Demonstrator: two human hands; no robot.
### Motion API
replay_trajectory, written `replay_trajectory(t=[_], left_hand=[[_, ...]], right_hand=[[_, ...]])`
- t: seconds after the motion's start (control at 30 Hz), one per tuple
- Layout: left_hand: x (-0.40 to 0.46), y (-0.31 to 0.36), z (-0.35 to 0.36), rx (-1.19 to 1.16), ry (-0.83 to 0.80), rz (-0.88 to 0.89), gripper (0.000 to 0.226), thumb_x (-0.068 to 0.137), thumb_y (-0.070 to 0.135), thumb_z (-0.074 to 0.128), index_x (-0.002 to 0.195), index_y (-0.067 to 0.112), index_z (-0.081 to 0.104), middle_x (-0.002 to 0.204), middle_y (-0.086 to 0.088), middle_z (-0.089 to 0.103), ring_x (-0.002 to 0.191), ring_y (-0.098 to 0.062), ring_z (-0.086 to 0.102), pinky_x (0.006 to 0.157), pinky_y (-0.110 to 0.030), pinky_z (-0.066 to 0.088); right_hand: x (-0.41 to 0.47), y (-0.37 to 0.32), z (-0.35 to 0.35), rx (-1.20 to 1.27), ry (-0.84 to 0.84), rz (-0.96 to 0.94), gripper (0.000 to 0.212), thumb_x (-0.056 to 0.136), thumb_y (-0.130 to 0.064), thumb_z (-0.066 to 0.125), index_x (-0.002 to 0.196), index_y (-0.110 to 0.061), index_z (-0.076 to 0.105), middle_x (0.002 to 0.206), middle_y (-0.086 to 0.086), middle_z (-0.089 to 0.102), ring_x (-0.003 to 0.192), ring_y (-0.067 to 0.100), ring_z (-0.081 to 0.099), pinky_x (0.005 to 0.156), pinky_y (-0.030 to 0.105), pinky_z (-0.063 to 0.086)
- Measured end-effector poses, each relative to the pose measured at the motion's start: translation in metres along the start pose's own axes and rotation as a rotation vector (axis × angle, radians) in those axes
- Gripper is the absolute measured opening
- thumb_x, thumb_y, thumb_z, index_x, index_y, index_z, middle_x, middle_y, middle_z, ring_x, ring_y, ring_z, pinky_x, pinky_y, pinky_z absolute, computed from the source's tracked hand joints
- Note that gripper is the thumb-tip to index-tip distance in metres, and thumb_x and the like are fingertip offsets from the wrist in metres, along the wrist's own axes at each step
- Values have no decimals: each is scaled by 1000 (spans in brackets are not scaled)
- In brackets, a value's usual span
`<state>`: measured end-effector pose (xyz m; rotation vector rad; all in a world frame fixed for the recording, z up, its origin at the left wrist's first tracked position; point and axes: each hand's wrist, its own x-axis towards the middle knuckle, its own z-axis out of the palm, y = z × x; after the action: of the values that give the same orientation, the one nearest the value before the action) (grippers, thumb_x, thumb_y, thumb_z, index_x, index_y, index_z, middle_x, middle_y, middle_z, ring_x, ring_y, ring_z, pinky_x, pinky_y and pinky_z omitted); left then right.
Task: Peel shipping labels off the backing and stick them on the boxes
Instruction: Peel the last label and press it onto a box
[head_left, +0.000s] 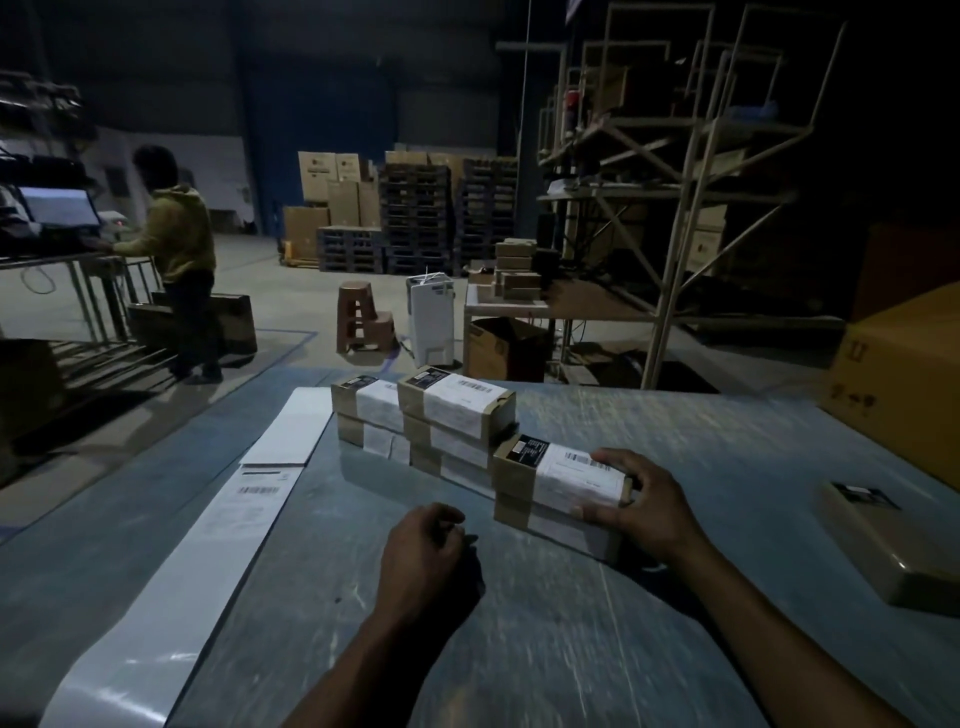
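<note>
Labelled boxes (457, 410) are piling up just beyond the hands, so a good chunk looks done. The right hand (641, 501) curls its fingers round the end of the nearest labelled box (558, 475), probably seating it on the stack. The left hand (426, 551) sits loosely curled, holding nothing. Left of it runs the backing strip (218, 540) with one label (257, 493) left; one bare box (888, 540) waits off right. Nothing's visible inside any container.
</note>
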<state>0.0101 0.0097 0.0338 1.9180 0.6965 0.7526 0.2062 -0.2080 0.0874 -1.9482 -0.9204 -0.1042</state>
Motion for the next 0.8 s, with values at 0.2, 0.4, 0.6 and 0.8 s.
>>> replay_trajectory(t=[0.2,0.4,0.6,0.8], left_hand=[[-3,2,-4,46,-11,47,13,95,21,69,100,31,74,103,4,73,89,-10,71,80,-34,61],[-31,33,14,134,-42,303,9,87,19,78,90,27,77,83,17,68,74,-4,67,69,-26,58],[-70,87,85,167,-341,364,13,84,37,66,89,30,75,78,13,73,66,-2,67,66,-27,57],[-89,101,109,331,-315,384,23,84,43,67,77,22,68,71,6,68,68,-15,65,57,-26,44]], right_hand=[[-4,-9,-4,-12,-27,69,92,61,-39,101,142,-30,59,139,-7,55,126,12,53,103,33,50],[-39,1,-44,-147,159,123,64,78,-47,89,134,-27,65,131,-9,59,120,10,56,100,27,43],[-73,50,-131,-512,383,361,47,86,-41,82,126,-20,69,135,15,61,132,38,46,106,43,40],[-87,74,-188,-678,407,745,75,89,-56,71,148,-19,43,149,25,36,140,44,26,108,58,32]])
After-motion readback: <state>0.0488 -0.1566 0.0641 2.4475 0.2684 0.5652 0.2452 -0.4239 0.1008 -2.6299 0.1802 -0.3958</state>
